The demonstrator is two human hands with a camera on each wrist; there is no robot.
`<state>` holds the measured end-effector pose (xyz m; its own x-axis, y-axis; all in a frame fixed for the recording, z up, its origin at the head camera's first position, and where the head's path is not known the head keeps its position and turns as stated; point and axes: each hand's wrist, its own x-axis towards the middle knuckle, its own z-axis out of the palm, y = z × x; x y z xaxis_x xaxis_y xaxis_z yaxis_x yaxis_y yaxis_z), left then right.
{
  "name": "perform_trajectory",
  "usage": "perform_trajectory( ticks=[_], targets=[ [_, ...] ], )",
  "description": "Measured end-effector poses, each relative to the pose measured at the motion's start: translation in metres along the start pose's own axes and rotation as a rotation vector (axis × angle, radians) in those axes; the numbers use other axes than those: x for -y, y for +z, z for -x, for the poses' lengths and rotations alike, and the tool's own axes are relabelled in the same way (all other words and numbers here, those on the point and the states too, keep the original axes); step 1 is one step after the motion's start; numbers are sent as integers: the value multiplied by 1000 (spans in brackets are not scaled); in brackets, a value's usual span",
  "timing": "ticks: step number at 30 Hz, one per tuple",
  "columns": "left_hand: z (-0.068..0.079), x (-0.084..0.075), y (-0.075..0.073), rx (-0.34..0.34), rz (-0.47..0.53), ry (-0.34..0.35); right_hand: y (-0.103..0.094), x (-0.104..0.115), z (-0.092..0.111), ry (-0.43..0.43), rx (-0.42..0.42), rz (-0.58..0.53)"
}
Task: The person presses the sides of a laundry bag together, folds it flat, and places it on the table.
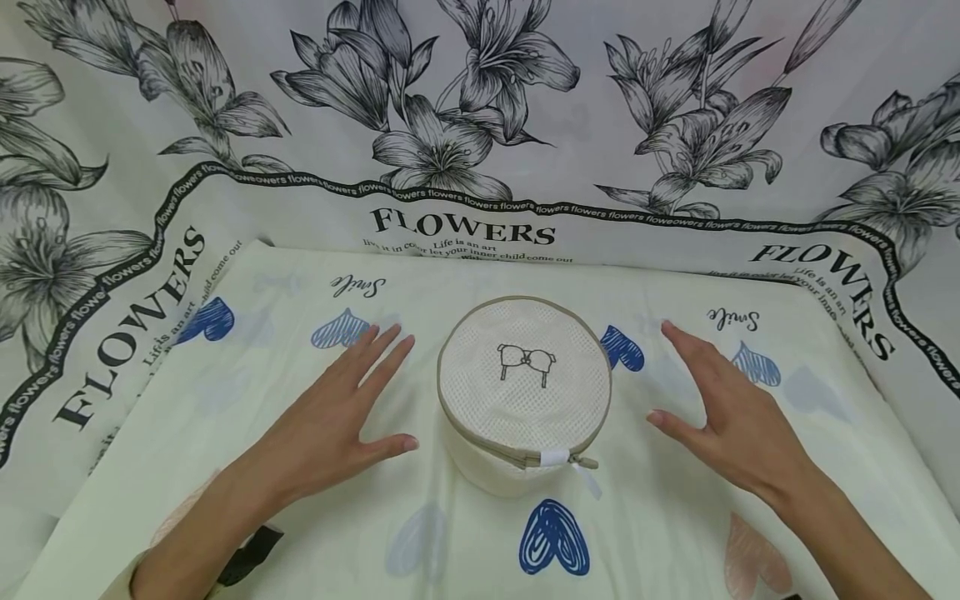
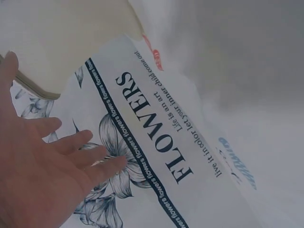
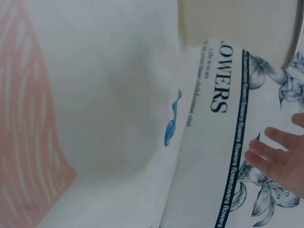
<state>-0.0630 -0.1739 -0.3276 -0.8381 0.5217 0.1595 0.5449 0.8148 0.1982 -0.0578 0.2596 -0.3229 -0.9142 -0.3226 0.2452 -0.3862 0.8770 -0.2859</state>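
While left hand [image 1: 326, 429] and right hand [image 1: 738, 429] splay fingers wide, the cream cylindrical mesh bag [image 1: 525, 404] seems light, soft; cup its sides.

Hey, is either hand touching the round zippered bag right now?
No, the head view shows cloth between the round zippered bag and both the left hand and the right hand.

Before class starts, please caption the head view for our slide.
The left hand and right hand flank a round zippered bag on heart-patterned cloth.
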Motion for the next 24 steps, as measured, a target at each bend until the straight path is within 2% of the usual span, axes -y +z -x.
perform_trajectory(
  ticks=[7,16,24],
  targets=[
    [-4,-6,-3,-19,69,44,-3,11,-5,-63,-15,-68],
    [-7,-14,-4,20,127,27,-3,24,-14,-109,-5,-137],
    [-13,-23,-4,10,174,63,0,33,-19,-140,21,-218]
  ],
)
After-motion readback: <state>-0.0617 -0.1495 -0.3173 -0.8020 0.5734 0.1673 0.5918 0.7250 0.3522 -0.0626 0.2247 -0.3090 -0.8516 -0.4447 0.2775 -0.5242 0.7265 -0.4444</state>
